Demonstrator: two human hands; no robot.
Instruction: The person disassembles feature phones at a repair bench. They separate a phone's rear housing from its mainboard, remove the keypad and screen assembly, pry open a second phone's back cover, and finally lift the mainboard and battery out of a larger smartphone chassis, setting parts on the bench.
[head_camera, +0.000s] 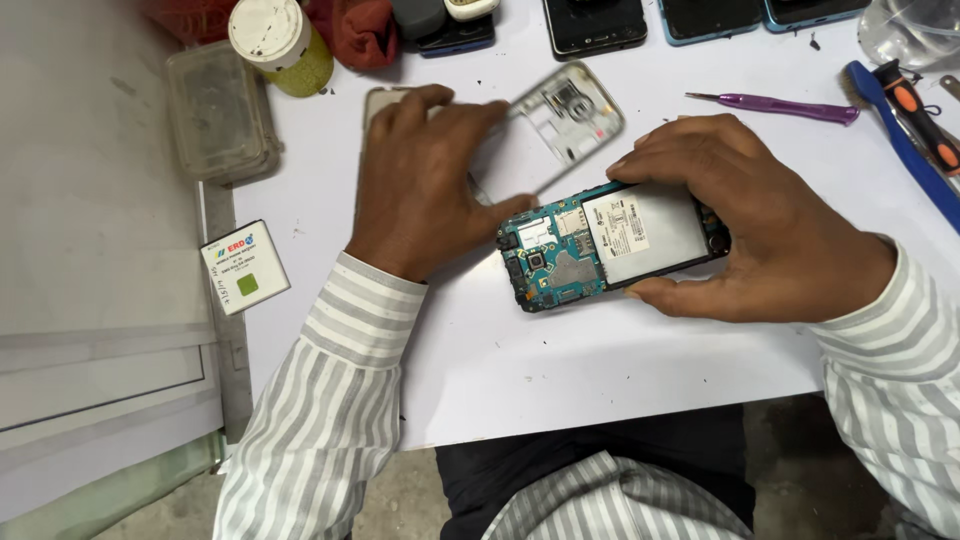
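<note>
My right hand grips an opened phone by its long edges, holding it just above the white table. Its teal circuit board and silver battery plate face up. My left hand holds a silver-grey phone frame, which is blurred and tilted, lifted away to the upper left of the opened phone. The left thumb nearly touches the phone's corner. Both arms wear grey-and-white striped sleeves.
A white phone battery lies at the table's left edge. A clear plastic box and a yellow-green jar stand at back left. Several phones line the back edge. A purple pry tool, a blue tool and an orange screwdriver lie right.
</note>
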